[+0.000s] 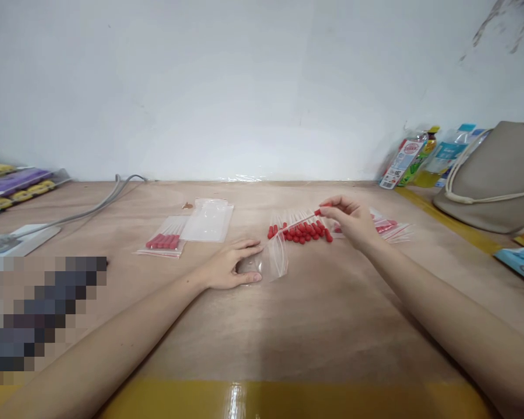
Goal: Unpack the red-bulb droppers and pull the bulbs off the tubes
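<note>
My left hand [227,265] holds a clear zip bag [273,262] down on the table, thumb and fingers at its two sides. The bag's mouth faces right. My right hand [351,218] pinches a dropper [299,221] by its red bulb. Its thin clear tube slants down to the left, with the tip close to the bag; whether the tip is inside I cannot tell. Behind it lies a pile of loose droppers [303,231] with red bulbs. Beyond my right hand, partly covered by it, are bagged droppers [384,224].
To the left lie a filled bag of droppers [163,235] and a stack of flat bags [207,220]. A grey cable [87,206] crosses the left side. Bottles [449,154], a carton [404,160] and a beige bag [489,169] stand at the right by the wall.
</note>
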`<action>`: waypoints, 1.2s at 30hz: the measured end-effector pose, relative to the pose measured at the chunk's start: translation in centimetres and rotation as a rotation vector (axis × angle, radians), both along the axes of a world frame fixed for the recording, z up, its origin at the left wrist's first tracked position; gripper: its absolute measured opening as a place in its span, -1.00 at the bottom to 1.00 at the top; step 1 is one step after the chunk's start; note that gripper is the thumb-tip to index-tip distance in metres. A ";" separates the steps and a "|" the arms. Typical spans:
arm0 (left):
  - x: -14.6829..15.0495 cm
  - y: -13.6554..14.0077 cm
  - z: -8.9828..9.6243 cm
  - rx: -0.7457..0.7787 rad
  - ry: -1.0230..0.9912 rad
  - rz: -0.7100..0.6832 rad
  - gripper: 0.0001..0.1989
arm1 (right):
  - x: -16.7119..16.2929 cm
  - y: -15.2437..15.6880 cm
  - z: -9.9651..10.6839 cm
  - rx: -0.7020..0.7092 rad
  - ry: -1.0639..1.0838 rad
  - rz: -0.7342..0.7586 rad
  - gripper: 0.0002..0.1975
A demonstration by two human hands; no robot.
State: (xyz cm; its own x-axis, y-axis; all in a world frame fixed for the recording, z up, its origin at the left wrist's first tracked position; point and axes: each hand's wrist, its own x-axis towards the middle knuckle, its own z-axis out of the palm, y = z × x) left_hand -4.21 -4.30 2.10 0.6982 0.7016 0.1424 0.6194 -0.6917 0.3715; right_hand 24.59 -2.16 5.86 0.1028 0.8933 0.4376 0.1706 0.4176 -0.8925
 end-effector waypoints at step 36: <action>0.0 0.0 0.3 -0.047 0.013 -0.019 -0.30 | -4.7 -5.7 -3.3 0.439 -1.091 0.360 -0.67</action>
